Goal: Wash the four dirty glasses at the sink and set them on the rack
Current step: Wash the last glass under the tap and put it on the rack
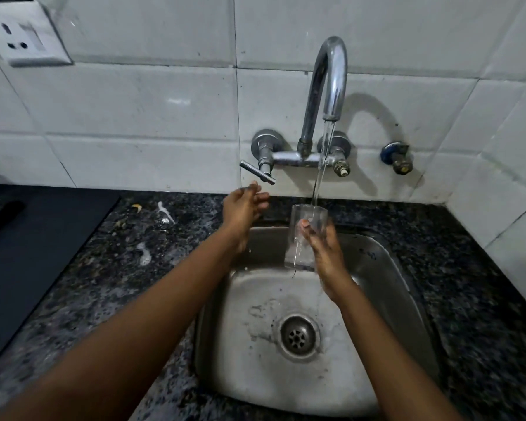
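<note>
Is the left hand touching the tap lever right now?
Apart. The head view shows dark counter between the left hand fingertips and the tap lever above them.

Chrome tap [331,71] arches high above the right fingers [305,225], water running. Its lever handle [257,172] sits just above the left fingers [257,196]. A blue-collared valve [397,156] is on the wall, up and right of the right fingers. Left of the left fingers there's a speckled dark counter [104,268] with some scraps [164,212], then a black mat [28,253]. White tiles [134,101] behind, wall socket [28,38] way up left.
</note>
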